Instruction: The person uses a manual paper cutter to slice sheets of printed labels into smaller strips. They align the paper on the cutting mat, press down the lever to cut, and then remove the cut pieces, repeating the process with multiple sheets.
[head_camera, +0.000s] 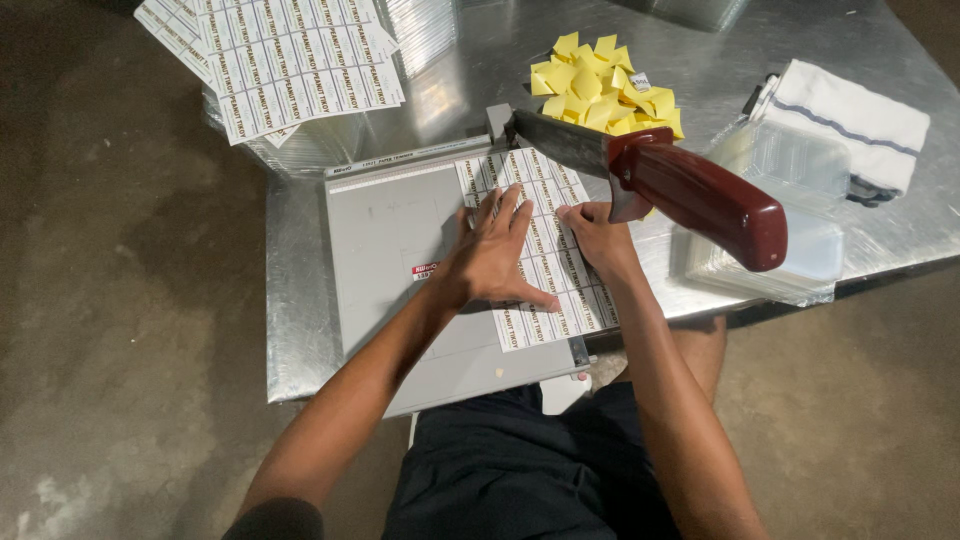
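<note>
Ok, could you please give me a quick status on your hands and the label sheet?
Left hand flat on label sheet, right hand at its right edge. Sheet lies on cutter bed. Blade arm raised, clear of both hands.

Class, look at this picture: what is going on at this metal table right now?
A person presses a printed white label sheet flat on a grey guillotine paper cutter with the left hand spread on it and the right hand at its edge. The cutter's dark red-handled blade arm is raised. Yellow paper scraps lie behind it.
</note>
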